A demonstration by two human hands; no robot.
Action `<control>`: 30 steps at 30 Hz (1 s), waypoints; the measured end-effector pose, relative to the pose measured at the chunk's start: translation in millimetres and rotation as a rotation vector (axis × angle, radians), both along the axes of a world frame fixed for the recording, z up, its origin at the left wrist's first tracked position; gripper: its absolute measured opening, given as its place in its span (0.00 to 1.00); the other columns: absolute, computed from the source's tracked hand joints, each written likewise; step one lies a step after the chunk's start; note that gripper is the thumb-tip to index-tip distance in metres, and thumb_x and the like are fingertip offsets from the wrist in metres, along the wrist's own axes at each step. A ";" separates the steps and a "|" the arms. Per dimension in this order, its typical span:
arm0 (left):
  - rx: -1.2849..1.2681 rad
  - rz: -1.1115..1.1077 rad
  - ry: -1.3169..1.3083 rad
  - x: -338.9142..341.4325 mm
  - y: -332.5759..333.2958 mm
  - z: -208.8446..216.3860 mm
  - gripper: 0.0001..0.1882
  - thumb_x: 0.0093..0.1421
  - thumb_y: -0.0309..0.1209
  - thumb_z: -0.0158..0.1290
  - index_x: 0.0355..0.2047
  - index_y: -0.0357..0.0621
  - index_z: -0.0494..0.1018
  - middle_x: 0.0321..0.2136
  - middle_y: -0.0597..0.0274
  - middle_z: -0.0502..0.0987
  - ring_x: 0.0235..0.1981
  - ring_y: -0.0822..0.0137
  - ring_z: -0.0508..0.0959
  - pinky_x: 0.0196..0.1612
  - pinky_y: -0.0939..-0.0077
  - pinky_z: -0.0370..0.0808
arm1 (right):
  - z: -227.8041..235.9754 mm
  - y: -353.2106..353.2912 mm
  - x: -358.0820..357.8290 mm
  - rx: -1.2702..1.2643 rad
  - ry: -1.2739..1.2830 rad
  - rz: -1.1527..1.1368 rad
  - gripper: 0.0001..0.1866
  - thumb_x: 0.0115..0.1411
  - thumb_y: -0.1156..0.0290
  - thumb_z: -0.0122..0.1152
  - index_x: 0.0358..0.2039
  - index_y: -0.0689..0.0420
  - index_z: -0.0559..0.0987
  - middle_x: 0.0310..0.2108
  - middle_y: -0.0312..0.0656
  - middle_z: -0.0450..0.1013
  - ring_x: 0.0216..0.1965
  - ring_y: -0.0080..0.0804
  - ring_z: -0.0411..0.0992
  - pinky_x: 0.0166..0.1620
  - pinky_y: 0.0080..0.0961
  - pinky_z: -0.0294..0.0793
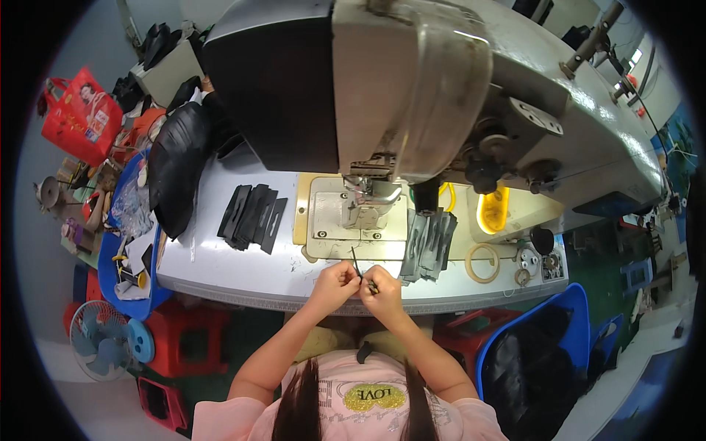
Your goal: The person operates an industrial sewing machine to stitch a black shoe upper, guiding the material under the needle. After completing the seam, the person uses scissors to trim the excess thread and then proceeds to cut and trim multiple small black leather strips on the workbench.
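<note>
My two hands meet at the front edge of the white table, just below the sewing machine's needle plate (331,214). A narrow black strip (354,257) stands up between them, its lower end pinched in the fingers of my left hand (335,285). My right hand (384,295) is closed right beside it, touching or nearly touching the strip. Its fingers wrap a small dark, yellowish thing (373,288), too small to tell its kind. To the left lies a row of black slotted pieces (254,217); a stack of dark grey pieces (429,246) lies to the right.
The large sewing machine head (412,88) overhangs the table. A yellow tray (493,209) and a tan ring (482,263) are at the right. Blue bins stand at both sides, the right bin (577,316) with black material. A fan (101,339) and red stools (180,334) are lower left.
</note>
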State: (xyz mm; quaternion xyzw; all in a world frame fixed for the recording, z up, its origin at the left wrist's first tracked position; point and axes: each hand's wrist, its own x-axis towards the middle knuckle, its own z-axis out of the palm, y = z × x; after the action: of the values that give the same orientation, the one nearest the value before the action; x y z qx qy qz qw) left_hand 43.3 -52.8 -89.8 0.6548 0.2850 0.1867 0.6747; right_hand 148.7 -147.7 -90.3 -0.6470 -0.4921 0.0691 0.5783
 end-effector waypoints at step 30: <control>0.734 0.056 0.168 77.2 5.3 24.5 0.09 0.50 0.31 0.56 0.23 0.37 0.71 0.21 0.50 0.75 0.25 0.49 0.76 0.29 0.59 0.72 | 7.7 -47.0 137.2 -0.189 0.103 -0.493 0.08 0.56 0.70 0.58 0.28 0.63 0.74 0.20 0.38 0.70 0.23 0.24 0.65 0.29 0.24 0.66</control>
State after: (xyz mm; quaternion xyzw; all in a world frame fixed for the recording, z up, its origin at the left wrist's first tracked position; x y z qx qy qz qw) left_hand 120.5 -47.4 -65.3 0.8579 0.2714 0.2404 0.3640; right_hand 285.9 -194.6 -82.6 -0.7942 -0.2808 0.0047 0.5389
